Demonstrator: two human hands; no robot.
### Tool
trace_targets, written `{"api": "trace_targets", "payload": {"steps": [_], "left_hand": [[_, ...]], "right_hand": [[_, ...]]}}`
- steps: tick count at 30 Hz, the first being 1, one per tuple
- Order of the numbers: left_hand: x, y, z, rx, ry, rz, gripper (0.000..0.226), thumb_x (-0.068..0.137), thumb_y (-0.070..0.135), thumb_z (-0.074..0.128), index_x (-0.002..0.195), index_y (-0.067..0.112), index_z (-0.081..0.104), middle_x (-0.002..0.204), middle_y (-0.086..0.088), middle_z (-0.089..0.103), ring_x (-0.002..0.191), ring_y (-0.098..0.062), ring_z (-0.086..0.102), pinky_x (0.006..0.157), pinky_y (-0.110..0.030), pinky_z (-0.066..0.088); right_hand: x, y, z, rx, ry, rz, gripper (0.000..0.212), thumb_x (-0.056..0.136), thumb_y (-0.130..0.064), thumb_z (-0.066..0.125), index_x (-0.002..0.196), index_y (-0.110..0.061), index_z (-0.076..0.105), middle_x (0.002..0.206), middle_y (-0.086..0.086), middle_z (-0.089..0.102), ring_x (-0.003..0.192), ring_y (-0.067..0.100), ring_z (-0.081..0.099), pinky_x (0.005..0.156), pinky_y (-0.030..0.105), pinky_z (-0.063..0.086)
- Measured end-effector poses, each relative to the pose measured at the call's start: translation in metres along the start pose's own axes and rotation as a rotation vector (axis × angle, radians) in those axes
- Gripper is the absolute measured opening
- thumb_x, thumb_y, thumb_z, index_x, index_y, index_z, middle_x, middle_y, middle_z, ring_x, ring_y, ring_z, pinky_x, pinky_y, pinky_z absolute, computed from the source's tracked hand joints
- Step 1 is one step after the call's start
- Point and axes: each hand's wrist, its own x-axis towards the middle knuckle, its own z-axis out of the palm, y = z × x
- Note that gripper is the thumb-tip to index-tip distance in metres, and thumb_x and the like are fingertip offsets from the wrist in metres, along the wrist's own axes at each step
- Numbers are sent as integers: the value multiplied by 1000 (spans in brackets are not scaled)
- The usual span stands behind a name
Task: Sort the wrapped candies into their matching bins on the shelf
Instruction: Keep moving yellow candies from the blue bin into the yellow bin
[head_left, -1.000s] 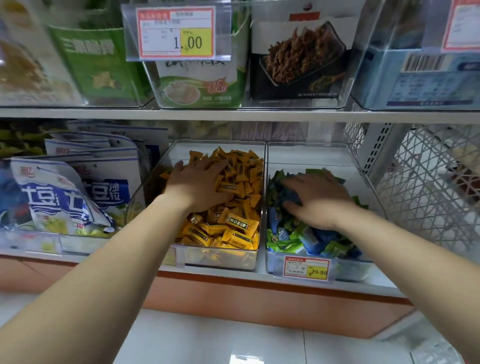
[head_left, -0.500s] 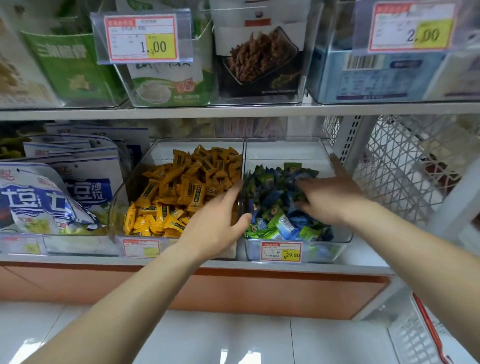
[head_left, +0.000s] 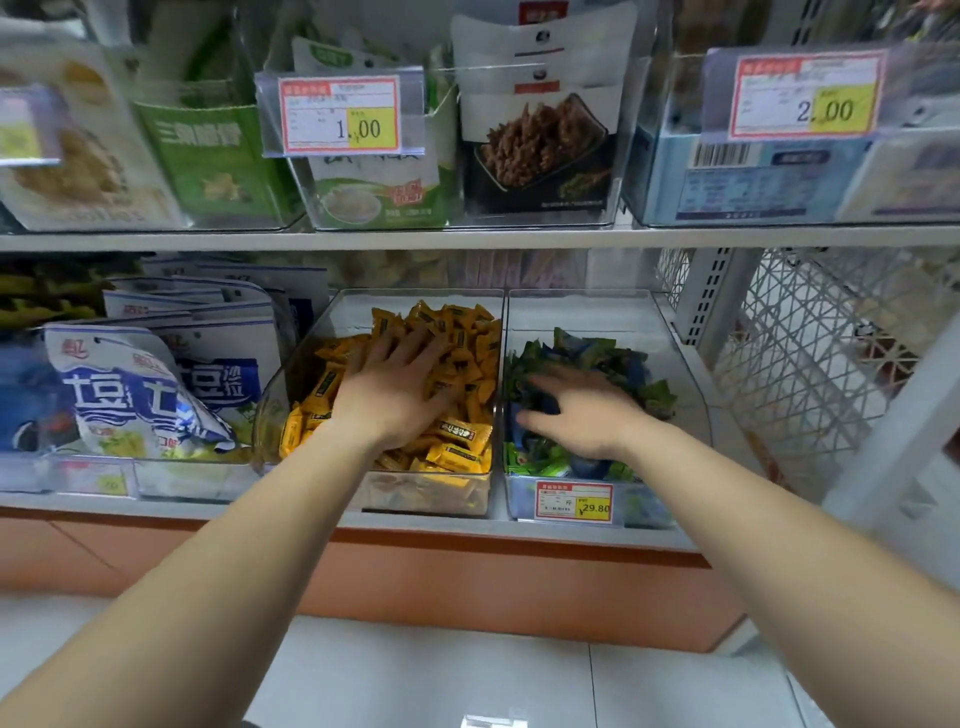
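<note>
Two clear plastic bins stand side by side on the lower shelf. The left bin (head_left: 317, 364) holds a heap of yellow wrapped candies (head_left: 457, 338). The right bin (head_left: 691, 395) holds green and blue wrapped candies (head_left: 597, 348). My left hand (head_left: 395, 389) lies palm down on the yellow heap with its fingers spread. My right hand (head_left: 582, 415) rests palm down on the green and blue candies, fingers pointing left; whether anything is under its palm is hidden.
Blue and white snack bags (head_left: 150, 395) fill the bin to the left. A price tag (head_left: 574, 501) hangs on the right bin's front. Boxed goods line the upper shelf (head_left: 467, 239). A white wire mesh panel (head_left: 810, 353) stands at the right.
My left hand has moved from the gap between the bins back onto the yellow candies. My right hand has shifted left across the green and blue candies. The view has tilted.
</note>
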Motion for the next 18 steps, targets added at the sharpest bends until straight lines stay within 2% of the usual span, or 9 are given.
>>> {"api": "trace_targets", "payload": {"steps": [2,4,7,9,11,12,14,16,18], "left_hand": [[9,-9,6,54,-73,0,69,94,72,23,155,46,6,166,11,4,153,-24,4,121,-55,5],[16,-16,9,17,-85,-12,70,93,73,26,154,47,6,166,12,3,152,-25,6,118,-60,10],[24,-19,7,-37,-118,-49,72,91,74,34,154,48,11,166,12,6,152,-27,9,115,-64,19],[26,-16,2,-16,-142,-63,74,90,74,38,154,47,13,166,10,8,152,-27,10,118,-61,15],[21,-9,-4,16,-74,-48,74,90,69,41,155,41,18,165,7,15,151,-26,13,119,-59,6],[14,-5,-7,8,3,-30,73,89,66,41,154,37,23,164,4,22,150,-25,17,119,-57,7],[-4,1,-9,-45,148,18,71,87,63,42,151,33,34,159,2,33,146,-26,28,117,-52,18],[-22,5,-5,-52,145,51,71,86,65,42,150,33,35,160,1,32,146,-27,27,116,-50,24],[-33,8,2,-20,14,29,75,89,69,39,154,35,24,164,3,19,151,-26,14,118,-51,21]], "right_hand": [[4,4,9,-99,-129,9,75,86,-74,41,152,-43,23,163,-5,20,145,29,27,111,47,36],[9,12,12,-134,-126,54,75,86,-77,37,151,-48,18,163,-8,17,144,29,28,109,48,38],[14,17,9,-170,-122,106,73,86,-79,33,151,-49,17,163,-10,16,142,30,33,106,49,41],[16,16,6,-208,-113,123,69,88,-76,34,150,-46,23,161,-7,23,141,32,33,112,52,33],[11,10,3,-302,-7,124,61,90,-69,35,145,-42,35,155,-2,36,139,34,35,116,56,17],[7,8,2,-335,73,109,57,90,-65,37,142,-40,40,151,0,42,136,35,37,116,55,15],[-3,6,-1,-286,180,77,56,89,-61,38,141,-39,42,148,2,47,132,34,41,113,51,26],[-12,12,0,-197,160,90,64,88,-64,40,146,-39,34,153,1,41,135,35,39,111,47,33],[-17,18,5,-166,57,153,74,86,-70,41,151,-43,17,161,0,24,143,36,28,116,48,26]]}}
